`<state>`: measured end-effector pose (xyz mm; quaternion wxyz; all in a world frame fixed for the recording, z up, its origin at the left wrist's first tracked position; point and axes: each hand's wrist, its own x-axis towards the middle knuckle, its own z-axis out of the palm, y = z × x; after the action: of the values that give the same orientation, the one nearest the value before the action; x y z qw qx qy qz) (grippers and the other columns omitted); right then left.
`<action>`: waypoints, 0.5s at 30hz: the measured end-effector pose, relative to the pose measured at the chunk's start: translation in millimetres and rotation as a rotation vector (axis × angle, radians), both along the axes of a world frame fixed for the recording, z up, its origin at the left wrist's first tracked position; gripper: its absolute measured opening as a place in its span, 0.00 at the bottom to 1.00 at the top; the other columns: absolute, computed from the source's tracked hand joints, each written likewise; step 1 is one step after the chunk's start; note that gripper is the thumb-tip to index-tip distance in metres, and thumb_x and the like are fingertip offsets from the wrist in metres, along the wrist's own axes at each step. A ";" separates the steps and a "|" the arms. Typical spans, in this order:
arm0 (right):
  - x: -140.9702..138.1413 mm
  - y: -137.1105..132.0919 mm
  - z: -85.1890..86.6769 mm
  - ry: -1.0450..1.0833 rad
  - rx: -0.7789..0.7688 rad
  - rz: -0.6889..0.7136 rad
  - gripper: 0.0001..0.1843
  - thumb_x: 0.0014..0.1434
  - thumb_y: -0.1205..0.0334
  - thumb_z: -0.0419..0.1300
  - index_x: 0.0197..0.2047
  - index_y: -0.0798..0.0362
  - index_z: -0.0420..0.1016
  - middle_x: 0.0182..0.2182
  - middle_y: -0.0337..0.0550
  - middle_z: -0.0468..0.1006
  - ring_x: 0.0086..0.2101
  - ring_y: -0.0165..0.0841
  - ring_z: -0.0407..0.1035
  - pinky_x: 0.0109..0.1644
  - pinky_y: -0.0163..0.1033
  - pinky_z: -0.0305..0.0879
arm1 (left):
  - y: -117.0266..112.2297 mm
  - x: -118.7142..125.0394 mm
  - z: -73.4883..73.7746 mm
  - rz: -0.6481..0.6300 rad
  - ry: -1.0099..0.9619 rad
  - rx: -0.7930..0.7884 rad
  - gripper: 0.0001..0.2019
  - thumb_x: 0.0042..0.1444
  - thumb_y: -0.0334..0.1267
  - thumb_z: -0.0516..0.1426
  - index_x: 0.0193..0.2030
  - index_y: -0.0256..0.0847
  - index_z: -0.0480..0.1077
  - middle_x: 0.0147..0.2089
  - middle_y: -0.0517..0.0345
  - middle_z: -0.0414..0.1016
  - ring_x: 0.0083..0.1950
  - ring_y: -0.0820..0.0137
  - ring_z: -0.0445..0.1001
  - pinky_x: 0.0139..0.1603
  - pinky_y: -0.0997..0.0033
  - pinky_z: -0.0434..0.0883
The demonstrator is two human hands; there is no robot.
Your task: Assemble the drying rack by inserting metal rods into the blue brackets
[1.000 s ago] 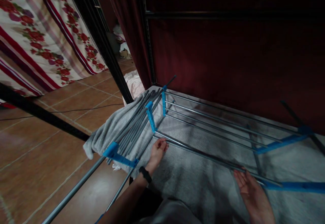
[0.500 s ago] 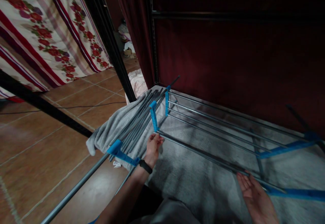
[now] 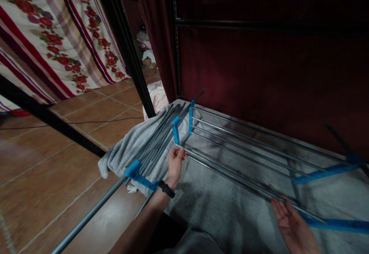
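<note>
A metal rack of grey rods [image 3: 245,146] with blue plastic connectors [image 3: 175,130] lies on a grey blanket [image 3: 219,208]. My left hand [image 3: 174,162], with a black band on the wrist, is closed round the near left end of the front rod [image 3: 230,175], just below a blue connector. My right hand [image 3: 290,220] lies palm up with fingers spread under the right part of the same rod, touching it. A bundle of loose grey rods [image 3: 157,138] lies to the left of my left hand.
A dark red fabric wall [image 3: 259,65] with a black frame [image 3: 175,42] stands behind the rack. A black post [image 3: 127,50] and a flowered cloth [image 3: 57,35] are at the left. Brown floor tiles [image 3: 52,161] and a thin cable [image 3: 86,122] lie left of the blanket.
My left hand has moved up along the front rod to its end by the blue connector and closed on it. My right hand has stayed under the rod's right part.
</note>
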<state>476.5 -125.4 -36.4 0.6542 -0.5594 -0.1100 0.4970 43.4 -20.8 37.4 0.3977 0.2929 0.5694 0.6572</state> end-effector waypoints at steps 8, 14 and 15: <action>-2.9 2.0 9.3 0.014 -0.076 -0.035 0.16 0.46 0.52 0.77 0.38 0.45 0.83 0.43 0.40 0.83 0.49 0.36 0.79 0.67 0.44 0.72 | -12.7 -11.7 2.3 -0.129 0.991 -0.081 0.13 0.71 0.43 0.52 0.38 0.43 0.73 0.37 0.49 0.77 0.44 0.57 0.76 0.50 0.59 0.68; 0.7 1.0 5.9 -0.044 -0.081 -0.045 0.13 0.47 0.51 0.76 0.36 0.44 0.83 0.43 0.41 0.83 0.50 0.39 0.79 0.69 0.50 0.70 | -22.0 -15.0 5.5 -0.325 1.512 -0.017 0.17 0.71 0.33 0.46 0.54 0.39 0.75 0.53 0.40 0.77 0.59 0.52 0.73 0.63 0.50 0.66; 2.0 0.6 5.0 -0.053 -0.075 -0.033 0.13 0.48 0.51 0.76 0.36 0.44 0.83 0.43 0.41 0.84 0.49 0.39 0.79 0.68 0.49 0.72 | -21.5 -14.7 4.9 -0.346 1.557 0.015 0.19 0.69 0.30 0.47 0.59 0.39 0.74 0.58 0.39 0.75 0.63 0.52 0.71 0.66 0.49 0.64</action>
<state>478.5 -124.8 -31.3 0.6377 -0.5983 -0.0991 0.4750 28.7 -42.3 42.2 -0.0199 0.7546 0.6258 0.1965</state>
